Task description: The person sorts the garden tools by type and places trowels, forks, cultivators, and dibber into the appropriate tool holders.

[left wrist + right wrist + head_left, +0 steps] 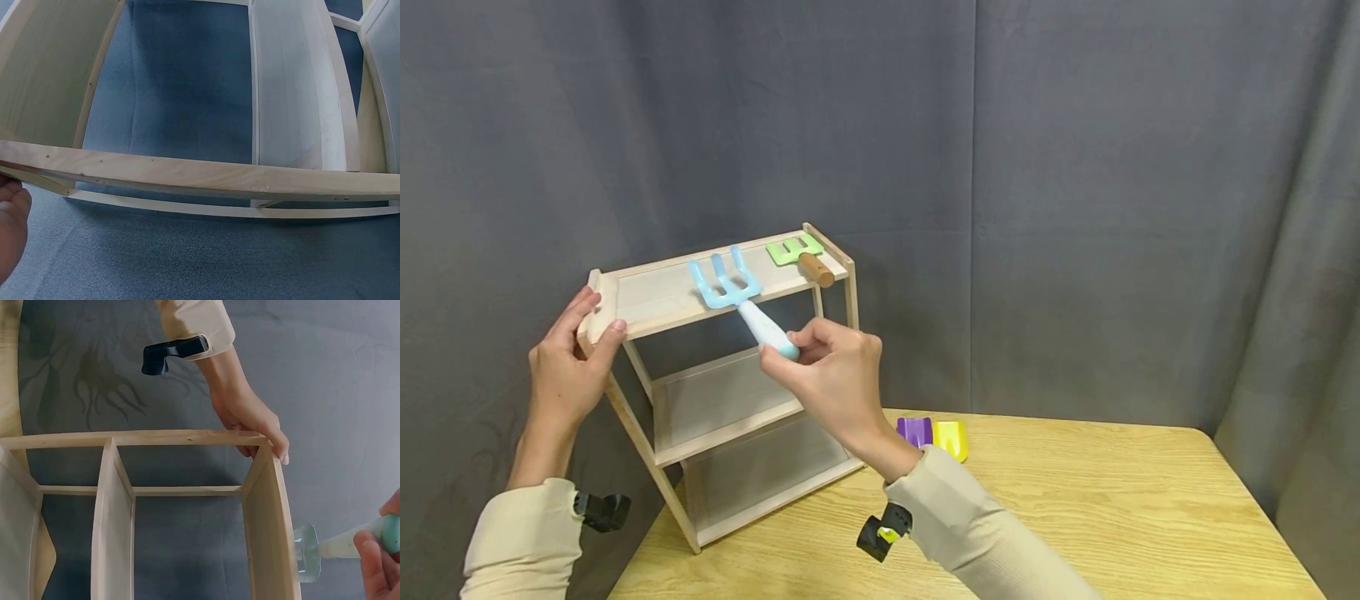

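My right hand (835, 375) pinches the end of a blue hand fork's (726, 287) pale handle, its three prongs over the top board of a wooden shelf rack (658, 287). In the right wrist view the fork (344, 545) shows beside that board, the right fingers (373, 565) on its teal end. My left hand (568, 362) grips the rack's top left corner, thumb on the front edge and fingers over the end. A green hand fork (793, 248) with a brown wooden handle lies at the right of the top board, handle jutting past the front edge.
The rack has two lower shelves (730, 400) and stands at the left of a wood-grain table (1075, 500). Behind the right forearm lie a purple tool head (914, 431) and a yellow one (951, 438). A grey curtain (1075, 208) hangs behind.
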The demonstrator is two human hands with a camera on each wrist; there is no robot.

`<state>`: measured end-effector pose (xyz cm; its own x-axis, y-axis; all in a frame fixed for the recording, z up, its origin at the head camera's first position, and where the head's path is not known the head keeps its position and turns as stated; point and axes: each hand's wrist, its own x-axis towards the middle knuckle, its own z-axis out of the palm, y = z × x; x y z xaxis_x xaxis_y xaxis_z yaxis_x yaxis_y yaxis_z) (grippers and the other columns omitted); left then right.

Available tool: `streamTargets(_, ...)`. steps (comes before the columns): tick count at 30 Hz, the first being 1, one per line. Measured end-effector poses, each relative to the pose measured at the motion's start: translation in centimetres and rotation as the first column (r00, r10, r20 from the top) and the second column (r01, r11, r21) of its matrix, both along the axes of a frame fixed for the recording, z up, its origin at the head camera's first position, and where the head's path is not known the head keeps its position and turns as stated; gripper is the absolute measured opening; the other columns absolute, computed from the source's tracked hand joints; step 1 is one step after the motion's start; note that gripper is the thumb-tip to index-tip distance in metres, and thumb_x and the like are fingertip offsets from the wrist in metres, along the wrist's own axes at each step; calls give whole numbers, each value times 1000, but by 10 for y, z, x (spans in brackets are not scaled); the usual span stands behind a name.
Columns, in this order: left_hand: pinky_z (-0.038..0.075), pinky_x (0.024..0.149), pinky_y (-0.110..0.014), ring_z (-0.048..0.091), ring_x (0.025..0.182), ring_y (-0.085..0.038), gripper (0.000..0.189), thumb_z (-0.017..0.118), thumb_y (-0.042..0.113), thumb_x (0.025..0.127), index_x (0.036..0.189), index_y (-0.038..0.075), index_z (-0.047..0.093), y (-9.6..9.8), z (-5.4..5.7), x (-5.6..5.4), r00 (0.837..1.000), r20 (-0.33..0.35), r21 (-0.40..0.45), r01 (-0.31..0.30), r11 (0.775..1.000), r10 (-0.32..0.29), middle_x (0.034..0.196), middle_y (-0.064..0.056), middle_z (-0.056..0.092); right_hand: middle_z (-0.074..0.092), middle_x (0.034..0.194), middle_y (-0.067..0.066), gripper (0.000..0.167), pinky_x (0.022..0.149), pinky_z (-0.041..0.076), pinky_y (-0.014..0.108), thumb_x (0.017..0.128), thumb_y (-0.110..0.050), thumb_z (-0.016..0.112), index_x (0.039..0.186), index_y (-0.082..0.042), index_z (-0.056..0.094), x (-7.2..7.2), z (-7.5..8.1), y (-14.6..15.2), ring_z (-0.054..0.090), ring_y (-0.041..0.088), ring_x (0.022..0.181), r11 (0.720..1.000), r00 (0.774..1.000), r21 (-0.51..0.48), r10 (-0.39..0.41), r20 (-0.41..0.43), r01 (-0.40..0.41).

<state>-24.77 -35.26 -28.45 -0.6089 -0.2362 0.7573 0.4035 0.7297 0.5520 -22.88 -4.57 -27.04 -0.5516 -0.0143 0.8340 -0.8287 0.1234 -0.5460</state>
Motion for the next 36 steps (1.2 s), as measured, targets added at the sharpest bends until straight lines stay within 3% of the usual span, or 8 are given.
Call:
streamTargets(7, 30, 99, -13, 43, 130, -23, 47, 63, 15, 92, 136, 3, 55, -1, -1, 0, 1000, -2, -7, -7, 1000, 7, 144, -8, 48, 69, 67, 3, 14, 48, 49, 19, 74, -11, 79, 70, -5, 67, -5, 5, -8, 60, -4, 54, 1000, 1000, 27, -1, 7, 1)
streamTargets(19, 30, 98, -12, 44, 130, -24, 47, 64, 15, 92, 136, 2, 55, 0, 0, 3, 1000, -6, -11, -8, 1000, 8, 144, -9, 49, 69, 64, -2, 16, 47, 44, 14, 72, -18, 79, 66, -10, 67, -17, 20, -22, 58, -7, 54, 993, 995, 79, -91, -30, 93)
streamTargets(25, 30, 98, -12, 44, 130, -23, 47, 64, 16, 92, 136, 3, 55, -1, 0, 4, 1000, -4, -16, -21, 1000, 21, 144, -8, 49, 69, 65, 1, 15, 47, 45, 14, 72, -16, 79, 68, -6, 68, -20, 20, -28, 59, -5, 54, 995, 997, 61, -79, -7, 79)
streamTargets(36, 31, 94, -10, 43, 130, -23, 47, 64, 18, 92, 136, 3, 55, 0, 0, 6, 1000, 2, -19, -21, 1000, 21, 144, -6, 48, 68, 63, -1, 15, 48, 43, 16, 71, -18, 78, 67, -7, 69, -31, 19, -32, 58, -2, 52, 988, 991, 79, -136, -1, 136)
